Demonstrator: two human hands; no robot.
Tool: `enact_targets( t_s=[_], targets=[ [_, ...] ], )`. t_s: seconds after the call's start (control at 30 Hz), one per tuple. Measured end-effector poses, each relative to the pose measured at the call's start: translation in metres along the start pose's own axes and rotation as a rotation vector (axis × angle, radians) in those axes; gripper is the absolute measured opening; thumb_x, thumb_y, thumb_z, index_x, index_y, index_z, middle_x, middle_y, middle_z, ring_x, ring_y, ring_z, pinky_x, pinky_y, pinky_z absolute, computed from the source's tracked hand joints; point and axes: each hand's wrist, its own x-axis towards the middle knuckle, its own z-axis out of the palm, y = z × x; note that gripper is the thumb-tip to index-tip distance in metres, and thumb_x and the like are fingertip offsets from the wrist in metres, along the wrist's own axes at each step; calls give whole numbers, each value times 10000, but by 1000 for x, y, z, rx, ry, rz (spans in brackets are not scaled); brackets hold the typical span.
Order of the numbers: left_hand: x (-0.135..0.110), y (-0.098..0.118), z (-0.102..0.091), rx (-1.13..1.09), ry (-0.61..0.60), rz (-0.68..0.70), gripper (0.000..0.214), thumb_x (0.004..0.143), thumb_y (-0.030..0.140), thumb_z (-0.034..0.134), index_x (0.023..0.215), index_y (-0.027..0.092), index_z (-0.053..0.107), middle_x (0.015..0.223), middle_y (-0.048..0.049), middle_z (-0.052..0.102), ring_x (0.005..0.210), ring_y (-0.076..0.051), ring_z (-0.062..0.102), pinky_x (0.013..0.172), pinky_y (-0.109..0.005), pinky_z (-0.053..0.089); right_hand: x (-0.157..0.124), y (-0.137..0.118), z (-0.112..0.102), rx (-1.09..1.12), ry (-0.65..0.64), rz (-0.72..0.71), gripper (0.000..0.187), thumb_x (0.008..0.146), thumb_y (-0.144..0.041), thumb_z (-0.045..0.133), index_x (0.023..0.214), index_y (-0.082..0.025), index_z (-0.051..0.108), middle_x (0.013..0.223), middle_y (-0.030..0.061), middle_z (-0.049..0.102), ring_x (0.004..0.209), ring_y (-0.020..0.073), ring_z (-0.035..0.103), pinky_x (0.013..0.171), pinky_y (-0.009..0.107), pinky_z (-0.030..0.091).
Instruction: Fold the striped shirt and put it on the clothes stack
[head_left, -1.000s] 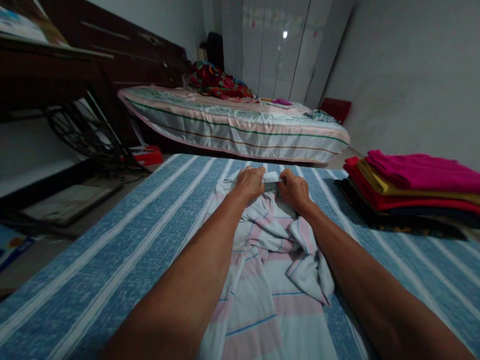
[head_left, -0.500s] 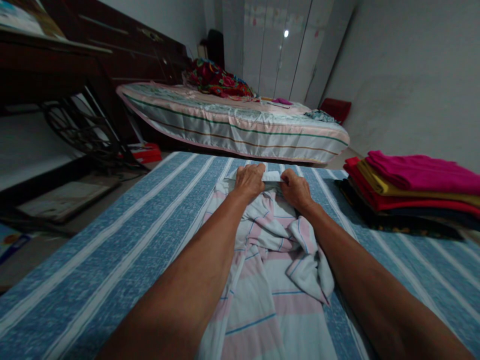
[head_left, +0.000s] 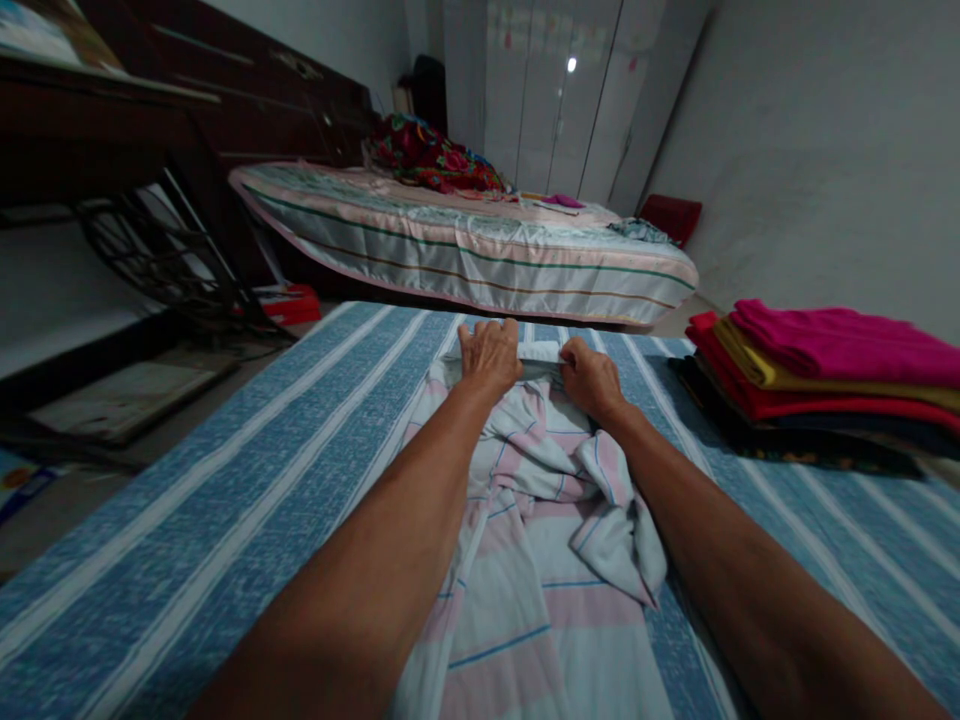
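A white and pink polo-like shirt (head_left: 502, 600) with thin blue lines lies lengthwise in front of me, its pale collar (head_left: 541, 352) at the far end. Bent fingers of my left hand (head_left: 489, 355) close over the collar's left part, thumb toward the middle. On the right end of the collar, my right hand (head_left: 592, 375) pinches the fabric between thumb and fingers. Between the hands a strip of collar is visible. A sleeve (head_left: 619, 530) is bunched in folds on the shirt's right side. My fingertips are partly hidden.
The shirt rests on a blue and white striped bed cover (head_left: 300, 450). To the right is a stack of folded clothes (head_left: 832, 370), pink on top. Beyond stands another bed (head_left: 465, 240) with a red floral blanket (head_left: 435, 155). A dark sewing-machine stand (head_left: 150, 240) is at left.
My left hand has shifted slightly left along the collar, its fingers a little more raised. The right hand keeps its pinch in about the same place.
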Motion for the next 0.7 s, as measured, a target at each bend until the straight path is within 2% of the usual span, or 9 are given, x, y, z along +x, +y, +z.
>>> enact_targets(
  t_s=[0.2,0.37,0.47,0.57,0.7],
  targets=[
    [2,3,-6,41,-59,-5,250,760,298,565,968,171,620,1062,-118,590,1054,-285,471,957,-473,270,0,0,0,18,6,4,206,776,-138,441,950,-207,527,796,27,616,711,200,541,573,262,269],
    [8,2,-17,-34,-162,34,525,631,552,650,1017,196,651,1111,-125,598,1085,-311,478,976,-491,278,-1,0,0,30,16,5,207,770,-133,431,935,-205,533,786,28,617,694,192,533,561,256,260],
    [12,0,-19,-156,-195,76,589,699,683,494,966,193,682,1000,-108,654,1013,-280,548,911,-403,368,-1,1,0,41,22,6,196,780,-149,427,932,-205,537,777,26,616,675,187,524,556,255,252],
    [14,0,-19,-199,-248,85,638,825,643,291,833,162,709,873,-113,681,903,-248,605,794,-320,428,-1,2,0,42,15,3,199,767,-134,434,920,-208,537,768,19,610,671,180,519,558,251,246],
    [12,6,-21,-157,-285,125,603,863,557,282,821,133,709,886,-143,682,907,-260,617,741,-304,436,-3,1,-1,40,15,-3,188,760,-132,446,904,-206,542,749,14,600,664,175,514,556,249,240]
  ],
)
